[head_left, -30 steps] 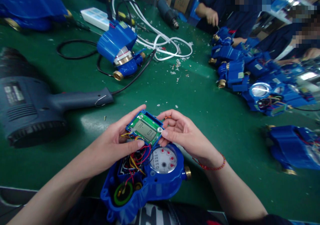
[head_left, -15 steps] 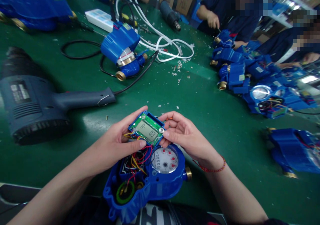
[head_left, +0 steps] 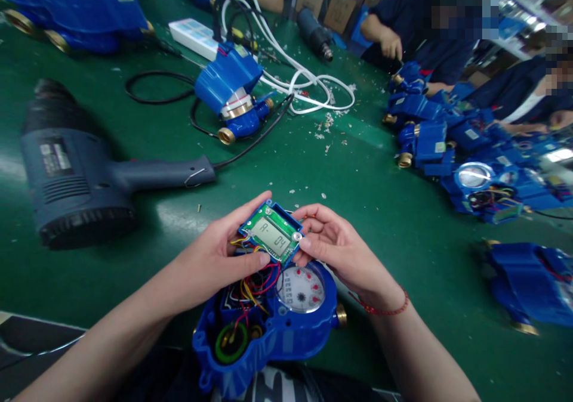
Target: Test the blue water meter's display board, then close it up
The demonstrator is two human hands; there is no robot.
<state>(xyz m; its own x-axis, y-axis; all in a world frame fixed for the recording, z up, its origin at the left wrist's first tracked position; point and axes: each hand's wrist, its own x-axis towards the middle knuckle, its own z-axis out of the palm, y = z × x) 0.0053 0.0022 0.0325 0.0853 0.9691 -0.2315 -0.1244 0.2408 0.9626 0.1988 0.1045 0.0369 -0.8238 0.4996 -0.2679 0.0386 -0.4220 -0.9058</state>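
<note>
Between my hands is a green circuit board with an LCD display (head_left: 274,236), set in a blue frame; its screen reads "A- 04". My left hand (head_left: 228,250) is closed on the left side of this display module, thumb along its lower edge. The fingers of my right hand (head_left: 333,241) hold its right corner near a round silvery part. Red, yellow and black wires (head_left: 253,288) run from the module down into an opened blue water meter (head_left: 299,336). The meter sits close to my body, its round dial (head_left: 301,287) with red pointers facing up.
A heat gun (head_left: 80,169) lies at left. Behind stand another blue meter (head_left: 242,92), a white power strip (head_left: 194,39) and coiled white cable (head_left: 308,86). More meters (head_left: 474,175) crowd the right, where co-workers' hands (head_left: 391,44) work. Scraps and a small screw (head_left: 199,208) lie on the green table.
The display reading has gone from "A- 03" to "A- 04". The whole view has shifted slightly, so things appear further right. Both hands keep their hold on the module.
</note>
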